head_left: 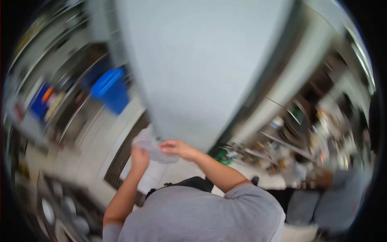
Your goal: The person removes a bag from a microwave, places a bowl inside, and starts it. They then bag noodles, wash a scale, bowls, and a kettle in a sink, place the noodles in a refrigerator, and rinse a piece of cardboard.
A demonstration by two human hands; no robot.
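A thin, translucent plastic bag (152,150) is stretched between my two hands in front of my waist. My left hand (140,156) is closed on its left side, fingers pointing up. From the right, my right hand (177,148) pinches the upper part, thumb and fingertips together. The bag looks crumpled, and nothing can be made out inside it. Just beyond my hands rises a large, smooth, pale panel (189,68), whose lower edge comes close to the bag.
A blue bin (113,92) stands at the left, near metal shelving (66,101). A dark floor grate (125,155) runs along the tiled floor. Blurred, cluttered counters (314,141) fill the right side, where another person in grey (334,201) is close by. Metalware (64,209) lies at lower left.
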